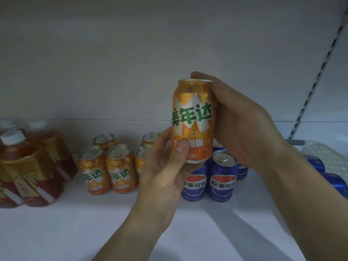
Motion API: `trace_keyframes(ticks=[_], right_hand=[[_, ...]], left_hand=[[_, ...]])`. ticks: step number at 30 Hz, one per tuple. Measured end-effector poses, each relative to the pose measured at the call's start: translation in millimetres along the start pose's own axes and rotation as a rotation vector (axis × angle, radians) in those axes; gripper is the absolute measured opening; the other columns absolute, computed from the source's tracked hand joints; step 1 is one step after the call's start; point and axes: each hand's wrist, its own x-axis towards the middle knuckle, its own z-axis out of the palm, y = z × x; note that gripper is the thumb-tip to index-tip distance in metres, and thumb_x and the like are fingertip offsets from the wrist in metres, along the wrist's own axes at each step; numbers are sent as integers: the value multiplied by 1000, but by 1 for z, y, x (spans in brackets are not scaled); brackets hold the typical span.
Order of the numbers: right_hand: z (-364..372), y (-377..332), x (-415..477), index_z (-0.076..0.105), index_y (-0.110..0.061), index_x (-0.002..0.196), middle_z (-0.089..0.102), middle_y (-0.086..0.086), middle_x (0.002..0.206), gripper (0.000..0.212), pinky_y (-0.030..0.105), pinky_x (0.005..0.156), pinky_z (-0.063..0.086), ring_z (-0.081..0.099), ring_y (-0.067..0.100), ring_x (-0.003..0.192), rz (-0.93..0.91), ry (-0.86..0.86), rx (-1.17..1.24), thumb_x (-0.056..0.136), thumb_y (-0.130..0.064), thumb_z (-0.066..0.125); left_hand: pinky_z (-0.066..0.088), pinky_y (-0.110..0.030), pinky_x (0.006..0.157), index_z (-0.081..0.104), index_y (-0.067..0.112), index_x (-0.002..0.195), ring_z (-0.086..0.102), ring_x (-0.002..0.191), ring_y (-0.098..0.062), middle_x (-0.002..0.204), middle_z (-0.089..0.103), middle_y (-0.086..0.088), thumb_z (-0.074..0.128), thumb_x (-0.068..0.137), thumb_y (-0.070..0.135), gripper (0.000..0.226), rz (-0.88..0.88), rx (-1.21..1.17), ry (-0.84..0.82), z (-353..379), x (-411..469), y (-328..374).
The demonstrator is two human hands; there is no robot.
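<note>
An orange soda can (193,117) with a white and green label is held upright in the air above the white shelf (94,223), label facing me. My left hand (163,172) grips its lower part, thumb pressed on the front near the bottom. My right hand (243,125) wraps round the can's right side and back, fingertips reaching past the top rim.
Several orange cans (118,170) stand on the shelf at centre left. Blue cola cans (223,176) stand behind my hands. Bottles of reddish drink with gold labels (28,166) fill the far left. More blue cans lie at the right (331,181) beside a slotted upright (318,72).
</note>
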Motion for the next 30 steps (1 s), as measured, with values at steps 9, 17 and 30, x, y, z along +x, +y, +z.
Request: trace_keyframes(ticks=[9,17,30], right_hand=[[9,-1,-7,57,-16,135,68,-11,122,81,14,88,53,66,3,113,-355,-11,-672,64,-8,96],[20,1,-13,61,-26,134,64,-12,128,74,32,101,50,62,15,122,-477,-80,-838,68,-15,92],[10,-4,-8,49,-13,125,67,14,119,62,38,79,60,72,27,106,-358,-55,-279,73,-15,83]], left_hand=[[56,-41,92,61,27,128,71,112,-23,121,73,-1,83,67,19,65,69,162,171,-6,5,0],[56,-44,88,63,20,129,67,118,-26,126,71,-4,75,80,-7,57,146,233,175,-14,10,3],[60,-29,69,49,28,142,73,102,-31,122,70,-9,78,68,10,82,141,-63,-35,-5,-1,29]])
